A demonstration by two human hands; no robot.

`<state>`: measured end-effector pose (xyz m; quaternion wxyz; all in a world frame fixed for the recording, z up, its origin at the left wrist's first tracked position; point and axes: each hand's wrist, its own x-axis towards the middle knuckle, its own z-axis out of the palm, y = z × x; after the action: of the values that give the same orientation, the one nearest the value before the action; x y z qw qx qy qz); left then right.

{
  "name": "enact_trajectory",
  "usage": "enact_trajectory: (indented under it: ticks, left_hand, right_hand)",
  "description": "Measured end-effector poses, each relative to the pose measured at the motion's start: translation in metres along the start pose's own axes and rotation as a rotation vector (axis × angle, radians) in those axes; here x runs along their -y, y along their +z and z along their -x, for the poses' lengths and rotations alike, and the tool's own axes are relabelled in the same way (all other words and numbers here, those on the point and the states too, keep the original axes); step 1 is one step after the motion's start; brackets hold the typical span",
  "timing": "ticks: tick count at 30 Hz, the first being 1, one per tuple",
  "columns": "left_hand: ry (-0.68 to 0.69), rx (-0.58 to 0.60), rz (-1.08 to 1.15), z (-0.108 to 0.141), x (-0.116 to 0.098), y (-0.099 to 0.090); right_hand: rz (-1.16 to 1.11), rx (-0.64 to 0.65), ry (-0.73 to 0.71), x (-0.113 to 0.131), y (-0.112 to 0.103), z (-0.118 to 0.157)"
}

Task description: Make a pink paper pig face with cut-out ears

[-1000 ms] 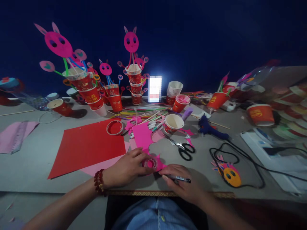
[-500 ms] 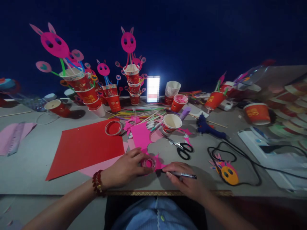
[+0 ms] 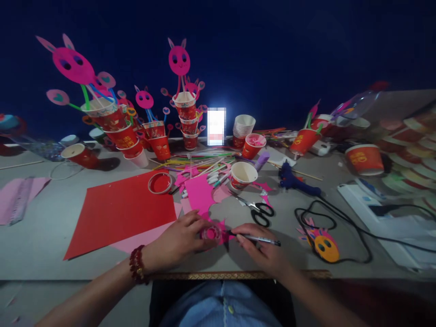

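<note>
My left hand [image 3: 187, 234] rests near the table's front edge, its fingers closed round a small clear round piece [image 3: 211, 233], maybe a tape roll. Under that piece lies a scrap of bright pink paper [image 3: 223, 227]. In my right hand [image 3: 260, 249] is a black marker pen [image 3: 258, 238], gripped between thumb and fingers. Its tip points left at the pink paper, close beside the round piece; whether it touches I cannot tell. Just beyond both hands is a cut pink sheet [image 3: 199, 193], and black-handled scissors [image 3: 261, 213] lie open to the right.
A red sheet [image 3: 119, 213] lies at left with a tape roll [image 3: 160, 182] on it. Paper cups [image 3: 244, 175] and stacked cup figures [image 3: 185, 109] stand behind. At right are a blue glue gun [image 3: 296, 179], its looped cord, a yellow paper face [image 3: 327, 248] and a white power strip [image 3: 364, 222].
My right hand and the marker have shifted slightly, with the pen's tip now higher beside the round piece. My left hand stays on the piece. The whole view has moved a little.
</note>
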<state>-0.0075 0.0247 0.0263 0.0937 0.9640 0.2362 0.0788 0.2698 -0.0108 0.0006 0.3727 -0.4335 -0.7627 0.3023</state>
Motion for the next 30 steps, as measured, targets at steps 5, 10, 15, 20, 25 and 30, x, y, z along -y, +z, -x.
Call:
enact_trajectory:
  ticks: [5, 10, 15, 20, 25, 30]
  left_hand:
    - [-0.031, 0.06, -0.105, 0.001, -0.015, -0.003]
    - [-0.091, 0.069, -0.252, 0.001, -0.042, 0.004]
    - [-0.127, 0.009, -0.333, 0.004, -0.06, 0.015]
    - [-0.175, 0.022, -0.322, 0.008, -0.063, 0.024]
    - [-0.197, 0.008, -0.318, 0.009, -0.061, 0.027]
    - [-0.186, -0.014, -0.301, 0.009, -0.061, 0.027]
  right_hand:
    - [-0.061, -0.058, 0.134, 0.0, 0.001, 0.001]
    - [-0.12, -0.06, 0.185, 0.006, -0.006, -0.019]
    - [-0.196, 0.09, 0.137, 0.011, -0.004, -0.059]
    - [-0.266, 0.231, 0.142, 0.004, 0.023, -0.101]
    - [-0.223, 0.386, 0.147, 0.001, 0.041, -0.12]
    - [-0.235, 0.459, 0.138, 0.0, 0.045, -0.124]
